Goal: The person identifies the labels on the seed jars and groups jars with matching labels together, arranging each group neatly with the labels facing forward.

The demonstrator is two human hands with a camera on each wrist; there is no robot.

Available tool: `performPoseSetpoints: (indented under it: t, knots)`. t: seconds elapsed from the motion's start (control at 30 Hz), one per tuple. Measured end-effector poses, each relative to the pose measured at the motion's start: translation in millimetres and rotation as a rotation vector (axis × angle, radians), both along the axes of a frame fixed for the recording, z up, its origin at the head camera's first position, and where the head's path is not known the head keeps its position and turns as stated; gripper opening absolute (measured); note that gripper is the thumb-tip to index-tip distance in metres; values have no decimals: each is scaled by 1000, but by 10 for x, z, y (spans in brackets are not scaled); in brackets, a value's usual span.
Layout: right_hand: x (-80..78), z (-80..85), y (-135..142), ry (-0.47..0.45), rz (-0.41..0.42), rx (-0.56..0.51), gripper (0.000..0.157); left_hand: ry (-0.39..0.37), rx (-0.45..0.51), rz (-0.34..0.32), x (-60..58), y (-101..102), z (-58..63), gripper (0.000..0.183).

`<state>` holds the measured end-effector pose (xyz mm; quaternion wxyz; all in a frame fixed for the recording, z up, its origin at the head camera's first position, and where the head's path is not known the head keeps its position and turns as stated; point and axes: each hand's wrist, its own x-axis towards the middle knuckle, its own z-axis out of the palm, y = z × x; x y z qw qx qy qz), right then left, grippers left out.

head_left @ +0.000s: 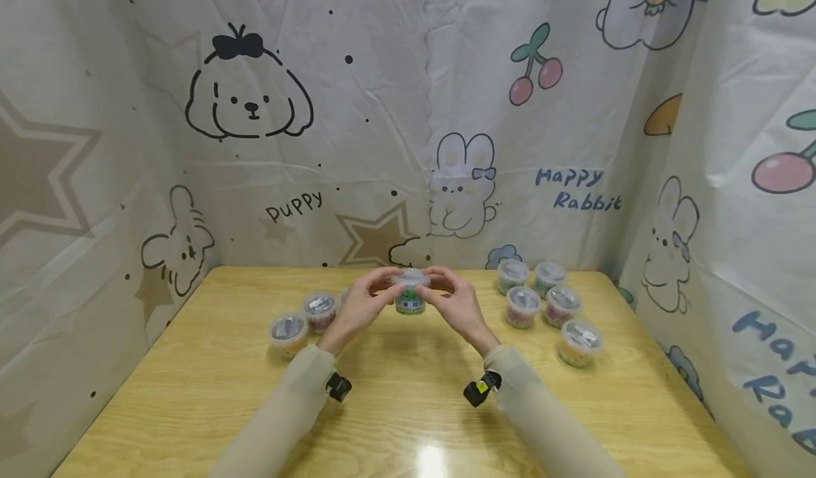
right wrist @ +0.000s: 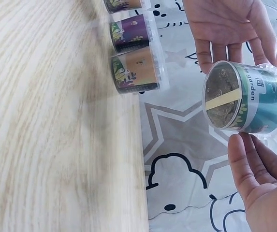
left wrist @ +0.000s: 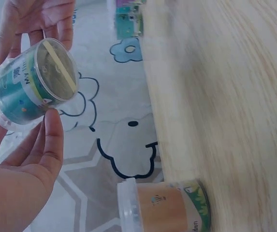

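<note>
A small clear plastic cup (head_left: 410, 302) is held up over the far part of the wooden table (head_left: 395, 414), near the middle of its back edge, between the person's two hands. The left hand (head_left: 370, 297) and the right hand (head_left: 454, 297) both grip it, one from each side, thumbs on the near face and fingers curved round toward the lid (head_left: 411, 277). That lid is translucent, wider than the body, and sits on top. A teal label (right wrist: 265, 104) wraps the wall; the right wrist view shows the word "garden" on a pale patch, with yellow-green leaf shapes in a band close to the base, and the left wrist view shows a small square code printed on it. The base (right wrist: 219, 117) is transparent and round, its edge catching the light, and through it shows a mottled grey-brown filling. A straight pale yellow strip (right wrist: 224, 99) runs across this base. On the table to the right stand five similar lidded cups (head_left: 523, 308), with orange, purple and greenish sides; on the left are an orange cup (head_left: 289, 335) and a purple cup (head_left: 320, 313), with another partly hidden behind the left hand.
</note>
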<state>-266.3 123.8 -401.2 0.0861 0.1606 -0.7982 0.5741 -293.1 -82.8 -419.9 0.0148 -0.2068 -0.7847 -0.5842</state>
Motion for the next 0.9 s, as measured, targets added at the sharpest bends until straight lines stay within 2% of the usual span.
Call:
performPoseSetpoints:
  t: [0.07, 0.2, 0.6, 0.9]
  knots:
    - [-11, 25, -1, -11, 6, -5, 38, 4, 29, 2, -29, -8, -23, 37]
    - [9, 68, -3, -28, 27, -5, 37, 12, 41, 2, -9, -19, 4, 34]
    - [2, 55, 9, -75, 83, -27, 39, -4, 11, 6, -1, -40, 14, 38]
    - [19, 69, 23, -43, 89, 22, 38, 37, -14, 11, 1, -44, 17, 35]
